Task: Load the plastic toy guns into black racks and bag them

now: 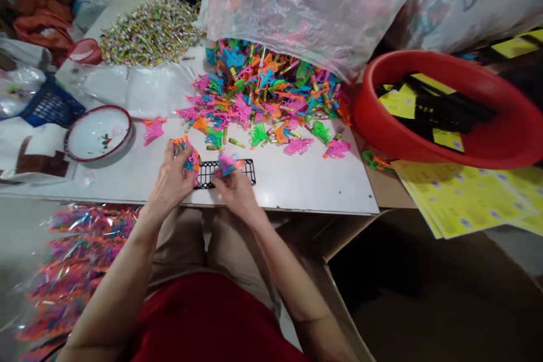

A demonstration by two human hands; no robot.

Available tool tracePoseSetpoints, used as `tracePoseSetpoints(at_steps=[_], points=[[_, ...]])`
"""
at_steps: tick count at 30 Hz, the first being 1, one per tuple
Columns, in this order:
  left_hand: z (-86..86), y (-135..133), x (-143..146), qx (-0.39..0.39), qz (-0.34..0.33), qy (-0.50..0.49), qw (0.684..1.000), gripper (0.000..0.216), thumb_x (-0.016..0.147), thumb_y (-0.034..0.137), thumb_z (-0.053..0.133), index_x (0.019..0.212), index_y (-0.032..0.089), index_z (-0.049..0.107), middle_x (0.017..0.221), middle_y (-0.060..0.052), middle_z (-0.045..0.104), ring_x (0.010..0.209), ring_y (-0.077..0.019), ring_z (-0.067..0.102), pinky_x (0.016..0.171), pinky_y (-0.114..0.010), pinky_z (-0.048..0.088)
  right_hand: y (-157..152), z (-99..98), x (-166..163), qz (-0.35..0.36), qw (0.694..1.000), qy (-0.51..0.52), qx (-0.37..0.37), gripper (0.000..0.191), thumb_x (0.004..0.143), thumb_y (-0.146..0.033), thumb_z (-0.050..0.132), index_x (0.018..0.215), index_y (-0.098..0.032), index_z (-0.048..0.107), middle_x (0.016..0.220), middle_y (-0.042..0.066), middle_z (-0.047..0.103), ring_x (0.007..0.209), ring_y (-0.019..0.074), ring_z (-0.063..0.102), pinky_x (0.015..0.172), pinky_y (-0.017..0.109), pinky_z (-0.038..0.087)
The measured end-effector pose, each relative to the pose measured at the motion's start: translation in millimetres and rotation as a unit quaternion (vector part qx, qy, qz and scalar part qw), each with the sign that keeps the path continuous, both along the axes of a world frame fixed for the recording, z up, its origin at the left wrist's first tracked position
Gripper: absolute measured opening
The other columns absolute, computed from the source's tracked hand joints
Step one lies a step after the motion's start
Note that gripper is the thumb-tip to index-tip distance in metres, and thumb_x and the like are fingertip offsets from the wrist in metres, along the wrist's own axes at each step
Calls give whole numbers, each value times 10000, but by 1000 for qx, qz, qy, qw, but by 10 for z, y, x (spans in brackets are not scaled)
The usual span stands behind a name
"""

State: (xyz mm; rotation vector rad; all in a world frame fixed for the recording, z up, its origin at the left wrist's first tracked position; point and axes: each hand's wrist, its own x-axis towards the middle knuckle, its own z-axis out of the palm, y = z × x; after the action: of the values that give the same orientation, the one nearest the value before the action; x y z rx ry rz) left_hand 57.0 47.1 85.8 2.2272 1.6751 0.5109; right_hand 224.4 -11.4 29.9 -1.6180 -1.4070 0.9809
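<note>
My left hand (172,178) is closed round a small bunch of colourful plastic toys (186,154) at the near edge of the white board (297,181). My right hand (233,186) pinches a pink and blue plastic toy (228,162), blurred by motion, just over a black grid tray (248,172) that lies flat on the board. Both hands touch or hover at the tray's left part. Behind them spreads a big heap of pink, orange, green and blue plastic toys (263,96) spilling from a clear plastic bag (309,5).
A red basin (500,147) with black and yellow items sits at the right, above yellow printed sheets (466,198). A white enamel bowl (98,133), a blue basket (51,104) and a pile of small wrapped sticks (148,31) are on the left. Bagged toys (72,271) lie at lower left, an open carton (424,294) at lower right.
</note>
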Motion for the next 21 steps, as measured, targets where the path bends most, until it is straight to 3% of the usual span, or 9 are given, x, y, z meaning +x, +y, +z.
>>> tracePoseSetpoints(at_steps=[4, 10, 15, 21], points=[[1, -4, -6, -5, -8, 0, 1000, 588, 745, 210, 498, 1328, 157, 554, 1543, -141, 314, 1377, -355, 395, 1127, -492, 367, -10, -266, -422, 13, 999, 11, -40, 179, 914, -245, 485, 1020, -170, 607, 898, 57, 693, 763, 147, 659, 713, 227, 507], [7, 1, -22, -9, -10, 2, 1000, 591, 755, 221, 498, 1342, 165, 538, 1559, -137, 283, 1394, -359, 367, 1140, -502, 342, 1, -443, -437, 64, 986, -154, 21, 242, 927, -227, 470, 1126, -184, 601, 1016, 83, 629, 898, 172, 611, 793, 266, 509], [-10, -4, -31, -9, -18, 3, 1000, 596, 758, 219, 508, 1352, 185, 527, 1559, -116, 293, 1405, -333, 356, 1138, -466, 357, -5, -425, -476, 97, 969, -226, 34, 221, 937, -180, 445, 1114, -189, 578, 1031, 85, 590, 951, 188, 576, 810, 277, 514], [29, 10, 1, -30, 10, -4, 999, 584, 769, 209, 508, 1351, 172, 541, 1557, -118, 297, 1416, -328, 339, 1158, -453, 336, 26, -159, -565, 125, 934, -334, -17, 207, 951, -101, 362, 1041, -158, 540, 1023, 112, 575, 966, 219, 565, 768, 297, 522]])
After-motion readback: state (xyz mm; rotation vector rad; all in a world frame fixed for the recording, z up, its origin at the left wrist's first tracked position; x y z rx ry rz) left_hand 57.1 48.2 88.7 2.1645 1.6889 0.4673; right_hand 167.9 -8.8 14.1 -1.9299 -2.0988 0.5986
